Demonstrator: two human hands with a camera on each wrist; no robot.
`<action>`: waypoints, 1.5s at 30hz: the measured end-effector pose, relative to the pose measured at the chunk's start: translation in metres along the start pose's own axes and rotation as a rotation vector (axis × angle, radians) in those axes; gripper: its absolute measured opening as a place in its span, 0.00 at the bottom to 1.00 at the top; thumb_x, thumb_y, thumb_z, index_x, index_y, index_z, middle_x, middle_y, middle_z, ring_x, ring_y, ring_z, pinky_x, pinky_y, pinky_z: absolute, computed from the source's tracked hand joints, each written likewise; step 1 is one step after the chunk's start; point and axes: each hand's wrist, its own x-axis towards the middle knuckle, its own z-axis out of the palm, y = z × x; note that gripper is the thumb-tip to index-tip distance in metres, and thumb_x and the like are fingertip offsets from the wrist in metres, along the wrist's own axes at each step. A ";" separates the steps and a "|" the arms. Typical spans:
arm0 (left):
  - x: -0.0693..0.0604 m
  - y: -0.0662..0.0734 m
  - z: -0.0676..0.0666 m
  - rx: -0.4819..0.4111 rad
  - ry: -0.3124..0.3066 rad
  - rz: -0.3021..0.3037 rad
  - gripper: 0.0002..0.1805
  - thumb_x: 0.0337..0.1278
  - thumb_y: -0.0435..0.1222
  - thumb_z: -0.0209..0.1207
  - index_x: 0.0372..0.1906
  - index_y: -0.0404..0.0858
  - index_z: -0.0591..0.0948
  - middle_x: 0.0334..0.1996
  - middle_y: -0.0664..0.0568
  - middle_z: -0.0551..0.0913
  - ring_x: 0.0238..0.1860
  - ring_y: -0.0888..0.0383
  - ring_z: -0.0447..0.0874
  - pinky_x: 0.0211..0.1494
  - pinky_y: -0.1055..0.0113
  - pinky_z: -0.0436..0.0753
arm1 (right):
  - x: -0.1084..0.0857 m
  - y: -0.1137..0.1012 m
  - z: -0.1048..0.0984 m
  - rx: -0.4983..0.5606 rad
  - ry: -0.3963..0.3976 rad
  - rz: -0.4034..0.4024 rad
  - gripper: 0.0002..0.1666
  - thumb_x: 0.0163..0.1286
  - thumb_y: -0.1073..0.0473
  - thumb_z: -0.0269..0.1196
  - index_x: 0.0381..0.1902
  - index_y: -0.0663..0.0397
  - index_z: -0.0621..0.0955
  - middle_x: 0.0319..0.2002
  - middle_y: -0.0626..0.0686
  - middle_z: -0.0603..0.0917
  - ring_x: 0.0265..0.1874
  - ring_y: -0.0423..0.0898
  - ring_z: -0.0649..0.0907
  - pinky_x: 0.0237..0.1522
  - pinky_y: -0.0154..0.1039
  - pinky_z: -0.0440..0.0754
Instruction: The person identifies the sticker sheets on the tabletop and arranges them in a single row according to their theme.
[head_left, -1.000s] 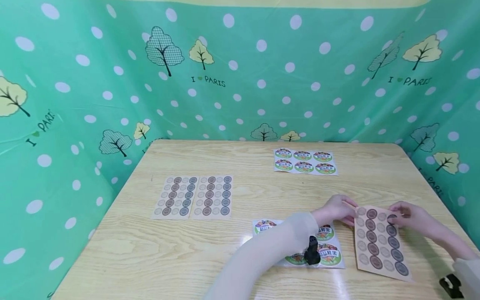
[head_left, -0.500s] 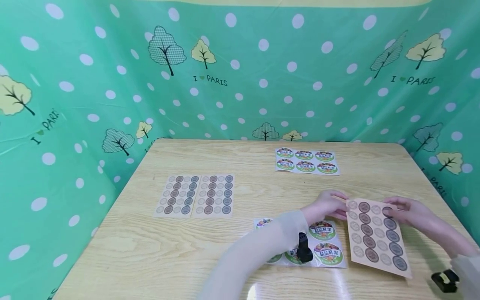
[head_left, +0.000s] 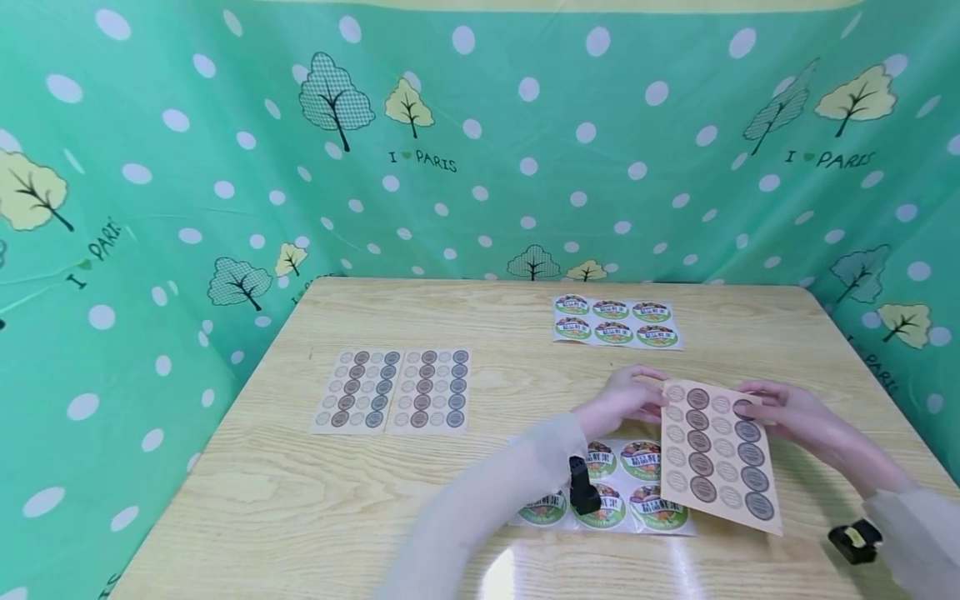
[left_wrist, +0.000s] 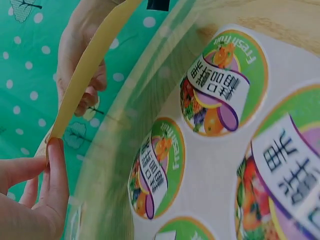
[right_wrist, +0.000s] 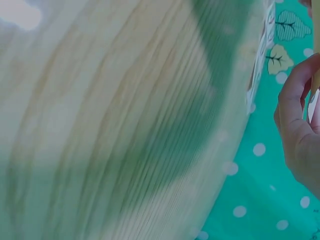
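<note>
Between both hands hangs a tan sheet of round stickers [head_left: 712,467], tilted and raised above the table, its left edge over a white fruit-label sheet. My left hand [head_left: 621,400] pinches its upper left corner; the left wrist view shows the thumb and fingers of that hand [left_wrist: 47,190] on the edge of the thin tan sheet [left_wrist: 85,70]. At the upper right corner my right hand [head_left: 795,417] grips the sheet, thumb in front. Below the left forearm lies the white fruit-label sheet [head_left: 622,527], partly covered by the sleeve and the held sheet.
Two more tan sticker sheets [head_left: 351,392] lie side by side on the left of the wooden table [head_left: 300,508]. A second fruit-label sheet [head_left: 617,323] lies near the back edge. A green printed cloth [head_left: 480,150] hangs behind and around the table.
Both hands have carried the tan sticker sheet to the left and lifted it, so that it now overlaps the near fruit-label sheet. The other sheets stay where they were.
</note>
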 end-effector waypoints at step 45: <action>-0.012 0.021 -0.118 0.033 0.110 0.018 0.23 0.43 0.21 0.56 0.49 0.38 0.73 0.33 0.44 0.81 0.26 0.57 0.79 0.28 0.67 0.82 | 0.087 -0.049 0.081 0.085 -0.083 0.020 0.33 0.59 0.60 0.60 0.56 0.72 0.62 0.32 0.45 0.82 0.32 0.41 0.81 0.41 0.39 0.80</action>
